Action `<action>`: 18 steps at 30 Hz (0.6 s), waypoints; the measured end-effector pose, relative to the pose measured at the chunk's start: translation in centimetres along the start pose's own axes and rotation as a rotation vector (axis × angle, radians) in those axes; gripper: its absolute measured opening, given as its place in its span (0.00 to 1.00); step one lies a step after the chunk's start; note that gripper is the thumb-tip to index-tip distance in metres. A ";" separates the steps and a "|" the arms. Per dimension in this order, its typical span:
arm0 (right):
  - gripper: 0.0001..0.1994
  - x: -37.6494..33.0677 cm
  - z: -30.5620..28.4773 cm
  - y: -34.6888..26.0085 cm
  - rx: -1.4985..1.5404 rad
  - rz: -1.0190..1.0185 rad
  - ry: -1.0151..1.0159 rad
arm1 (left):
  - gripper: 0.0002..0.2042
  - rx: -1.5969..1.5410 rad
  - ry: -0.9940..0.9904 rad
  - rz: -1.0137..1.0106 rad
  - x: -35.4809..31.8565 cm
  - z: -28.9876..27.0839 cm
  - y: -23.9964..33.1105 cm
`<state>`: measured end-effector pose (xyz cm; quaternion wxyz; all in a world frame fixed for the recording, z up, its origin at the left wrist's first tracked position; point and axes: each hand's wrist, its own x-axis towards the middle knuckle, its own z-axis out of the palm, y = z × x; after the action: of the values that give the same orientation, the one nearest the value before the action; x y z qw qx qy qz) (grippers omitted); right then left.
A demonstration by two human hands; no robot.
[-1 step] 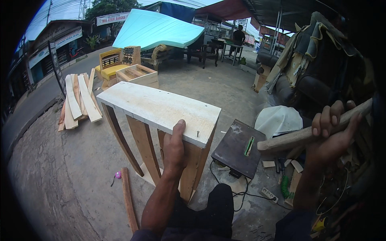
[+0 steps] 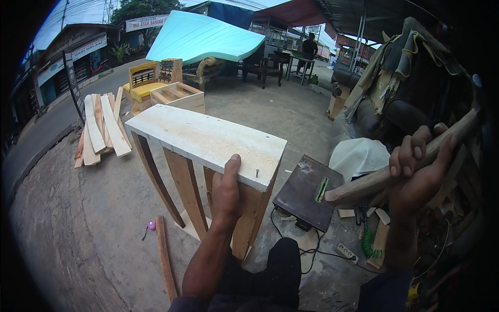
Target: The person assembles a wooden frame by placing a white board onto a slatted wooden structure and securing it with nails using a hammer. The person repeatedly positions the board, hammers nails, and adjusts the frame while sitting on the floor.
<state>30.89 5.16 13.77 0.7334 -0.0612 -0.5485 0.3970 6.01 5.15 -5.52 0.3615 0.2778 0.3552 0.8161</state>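
Note:
A wooden frame with curved legs (image 2: 179, 182) stands on the concrete, topped by a pale flat board (image 2: 202, 138). My left hand (image 2: 226, 192) grips the near end of that board, thumb on its top face. A small nail (image 2: 256, 170) stands upright in the board just right of my thumb. My right hand (image 2: 421, 171) is raised at the right, shut around a wooden hammer handle (image 2: 364, 184) that slants up to the right. The hammer's head is lost in the dark upper right rim.
A dark square plate with a green slot (image 2: 304, 192) lies right of the frame, with cables and a power strip (image 2: 345, 253). A loose wood strip (image 2: 165, 257) and a pink tape measure (image 2: 151, 225) lie left. Slats (image 2: 101, 127), turquoise foam (image 2: 202, 36) and a person (image 2: 310, 49) are behind.

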 end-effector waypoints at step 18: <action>0.17 -3.3 -3.8 3.3 -1.301 0.300 -1.067 | 0.38 0.077 0.019 -0.006 -0.3 0.1 1.6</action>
<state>32.16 6.57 8.02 0.1356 -0.3468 -0.9253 0.0716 5.66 4.12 -4.23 0.3497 0.2826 0.3907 0.8033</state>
